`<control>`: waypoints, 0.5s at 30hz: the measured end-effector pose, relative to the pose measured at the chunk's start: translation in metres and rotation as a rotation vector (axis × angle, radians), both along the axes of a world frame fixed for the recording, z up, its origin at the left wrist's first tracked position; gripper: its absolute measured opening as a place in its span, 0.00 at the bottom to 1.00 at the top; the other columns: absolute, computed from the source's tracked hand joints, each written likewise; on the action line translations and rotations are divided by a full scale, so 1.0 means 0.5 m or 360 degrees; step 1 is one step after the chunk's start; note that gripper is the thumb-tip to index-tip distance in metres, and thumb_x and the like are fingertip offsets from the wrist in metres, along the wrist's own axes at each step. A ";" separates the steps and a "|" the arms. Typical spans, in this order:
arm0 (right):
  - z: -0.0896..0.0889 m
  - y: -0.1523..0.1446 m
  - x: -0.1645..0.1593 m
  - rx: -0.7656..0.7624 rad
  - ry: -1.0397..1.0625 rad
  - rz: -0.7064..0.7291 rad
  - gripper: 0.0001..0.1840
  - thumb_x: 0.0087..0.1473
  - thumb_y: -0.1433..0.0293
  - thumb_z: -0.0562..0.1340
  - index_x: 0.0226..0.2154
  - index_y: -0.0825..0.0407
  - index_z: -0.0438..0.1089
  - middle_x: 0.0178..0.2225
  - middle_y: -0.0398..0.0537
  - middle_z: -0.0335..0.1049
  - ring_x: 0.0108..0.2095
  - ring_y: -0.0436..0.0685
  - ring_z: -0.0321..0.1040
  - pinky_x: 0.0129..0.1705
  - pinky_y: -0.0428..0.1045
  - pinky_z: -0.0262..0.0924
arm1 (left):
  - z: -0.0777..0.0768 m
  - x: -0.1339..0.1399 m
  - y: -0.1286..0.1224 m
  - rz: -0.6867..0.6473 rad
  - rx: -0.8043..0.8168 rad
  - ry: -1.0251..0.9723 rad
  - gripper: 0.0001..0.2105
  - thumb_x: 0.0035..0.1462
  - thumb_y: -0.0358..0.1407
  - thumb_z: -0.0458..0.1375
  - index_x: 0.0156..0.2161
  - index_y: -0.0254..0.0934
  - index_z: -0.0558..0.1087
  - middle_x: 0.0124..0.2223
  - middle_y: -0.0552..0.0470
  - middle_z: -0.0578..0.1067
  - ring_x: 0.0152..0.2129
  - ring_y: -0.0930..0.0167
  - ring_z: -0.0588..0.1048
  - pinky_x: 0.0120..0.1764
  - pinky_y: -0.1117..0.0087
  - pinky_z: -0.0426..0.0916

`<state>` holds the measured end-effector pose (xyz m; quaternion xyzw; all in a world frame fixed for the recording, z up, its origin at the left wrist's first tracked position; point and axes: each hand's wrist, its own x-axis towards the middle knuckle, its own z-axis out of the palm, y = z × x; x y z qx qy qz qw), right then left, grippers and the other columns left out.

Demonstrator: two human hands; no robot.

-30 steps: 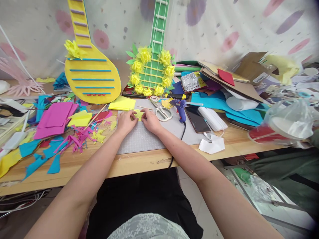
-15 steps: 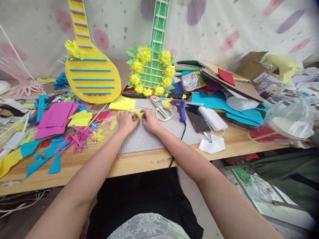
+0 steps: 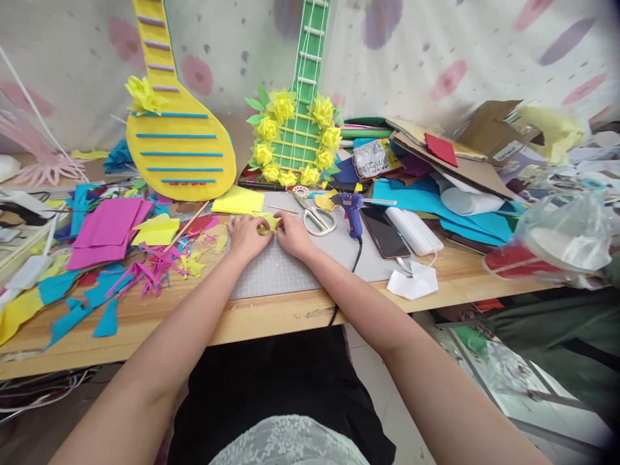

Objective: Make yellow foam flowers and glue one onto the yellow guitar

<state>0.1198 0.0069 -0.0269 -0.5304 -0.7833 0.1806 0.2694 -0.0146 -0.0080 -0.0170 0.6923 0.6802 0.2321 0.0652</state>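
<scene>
Between my two hands is a small piece of yellow crepe paper point(image 3: 266, 221), partly covered by my fingers. My left hand point(image 3: 248, 237) pinches its left side, and my right hand point(image 3: 293, 235) pinches its right side, with the fingertips almost meeting. Both hands rest over the grey cutting mat point(image 3: 271, 278). Just right of my right hand lie white-handled scissors point(image 3: 320, 221), and a thin wooden stick point(image 3: 283, 209) lies behind it. A folded yellow paper stack point(image 3: 237, 200) sits behind my left hand.
A blue glue gun point(image 3: 353, 213) with a black cord, a phone point(image 3: 386, 232) and a white power bank point(image 3: 414, 231) lie to the right. Yellow point(image 3: 181, 145) and green point(image 3: 303, 135) paper instruments stand at the back. Magenta sheets point(image 3: 106, 229) and scraps cover the left side.
My hands stay almost in place; the fingers shift slightly on the yellow paper, and a little more of it shows between them.
</scene>
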 end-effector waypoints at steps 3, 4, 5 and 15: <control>-0.001 -0.002 -0.002 0.0020 -0.0053 0.0012 0.20 0.51 0.76 0.52 0.49 0.56 0.61 0.40 0.53 0.70 0.42 0.60 0.62 0.48 0.55 0.55 | -0.002 -0.001 0.001 -0.0006 0.0010 -0.0012 0.08 0.47 0.44 0.60 0.31 0.43 0.75 0.39 0.47 0.73 0.44 0.58 0.65 0.49 0.56 0.53; -0.001 -0.002 -0.002 0.0025 -0.0070 0.0019 0.20 0.51 0.76 0.52 0.49 0.56 0.61 0.41 0.54 0.70 0.43 0.60 0.62 0.49 0.56 0.55 | -0.002 -0.001 0.002 -0.0005 0.0010 -0.0012 0.08 0.47 0.43 0.60 0.31 0.43 0.75 0.39 0.47 0.73 0.44 0.58 0.65 0.49 0.56 0.53; -0.001 -0.002 -0.001 0.0026 -0.0082 0.0026 0.21 0.52 0.77 0.52 0.49 0.56 0.60 0.42 0.54 0.69 0.43 0.61 0.61 0.49 0.56 0.54 | -0.002 -0.001 0.002 -0.0001 0.0007 -0.0011 0.07 0.46 0.43 0.60 0.31 0.44 0.75 0.39 0.47 0.73 0.44 0.58 0.65 0.49 0.56 0.53; -0.014 -0.003 0.011 0.0026 -0.0075 0.0118 0.25 0.48 0.82 0.48 0.50 0.55 0.60 0.41 0.52 0.69 0.43 0.58 0.60 0.50 0.55 0.54 | 0.002 -0.011 0.003 -0.0013 -0.0065 -0.0077 0.12 0.46 0.28 0.53 0.31 0.45 0.77 0.40 0.48 0.74 0.46 0.58 0.65 0.50 0.54 0.53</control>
